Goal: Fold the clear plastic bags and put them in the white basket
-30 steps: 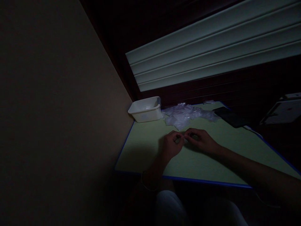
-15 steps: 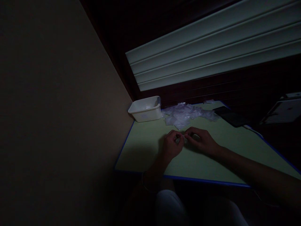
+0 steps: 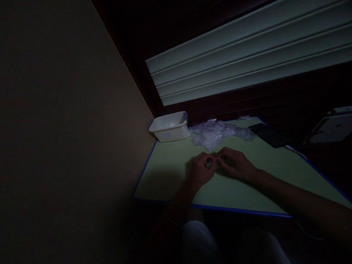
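Left hand [image 3: 200, 171], right hand [image 3: 238, 164] hold small pale piece [image 3: 217, 158] in narrow pinch, between plastic heap [image 3: 211, 132] and near edge of tabletop [image 3: 233, 196]; scant grip, dim light could cause drop.

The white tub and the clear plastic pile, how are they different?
The white tub has a firm, boxy shape, but the clear plastic pile is crumpled and spread out. The white tub is one solid thing, while the clear plastic pile is lots of thin, see-through pieces. The white tub stands tall beside the wall; the clear plastic pile lies lower, to its right. Both rest on the green table.
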Available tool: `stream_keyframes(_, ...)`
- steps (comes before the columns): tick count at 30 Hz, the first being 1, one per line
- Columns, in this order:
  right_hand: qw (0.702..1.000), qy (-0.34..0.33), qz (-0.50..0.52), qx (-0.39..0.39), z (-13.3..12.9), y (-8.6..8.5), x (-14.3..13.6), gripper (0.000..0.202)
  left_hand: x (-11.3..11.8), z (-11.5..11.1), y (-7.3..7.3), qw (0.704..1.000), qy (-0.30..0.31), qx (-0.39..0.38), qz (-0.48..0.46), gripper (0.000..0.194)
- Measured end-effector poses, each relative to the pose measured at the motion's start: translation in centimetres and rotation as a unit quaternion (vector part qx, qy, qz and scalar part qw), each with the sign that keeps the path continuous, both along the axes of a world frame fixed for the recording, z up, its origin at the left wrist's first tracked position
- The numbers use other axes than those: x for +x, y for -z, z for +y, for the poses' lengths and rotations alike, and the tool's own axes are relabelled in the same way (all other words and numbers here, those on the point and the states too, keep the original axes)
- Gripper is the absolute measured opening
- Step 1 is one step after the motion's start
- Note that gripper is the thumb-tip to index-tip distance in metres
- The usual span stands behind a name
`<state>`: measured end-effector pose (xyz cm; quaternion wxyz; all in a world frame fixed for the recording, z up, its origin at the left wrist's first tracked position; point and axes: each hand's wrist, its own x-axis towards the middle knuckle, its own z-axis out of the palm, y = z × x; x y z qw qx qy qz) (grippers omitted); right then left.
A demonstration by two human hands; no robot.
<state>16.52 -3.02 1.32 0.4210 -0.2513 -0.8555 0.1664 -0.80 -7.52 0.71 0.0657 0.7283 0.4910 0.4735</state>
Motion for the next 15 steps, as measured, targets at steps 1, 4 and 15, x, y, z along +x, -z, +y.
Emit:
stream_keyframes(1, 1.000, -0.001, -0.001, 0.003, -0.03, -0.05, 0.04, 0.008, 0.00, -0.01, -0.03, 1.000, 0.001, 0.001, 0.003, 0.004)
stream_keyframes(4, 1.000, -0.005, -0.004, 0.005, -0.10, -0.05, 0.14, 0.008, 0.01, -0.04, -0.17, 1.000, 0.000, 0.001, 0.008, 0.006)
stream_keyframes(15, 1.000, 0.011, -0.011, 0.025, -0.43, 0.25, -0.26, 0.007, 0.37, -0.30, -0.38, 1.000, -0.024, -0.013, -0.001, 0.007)
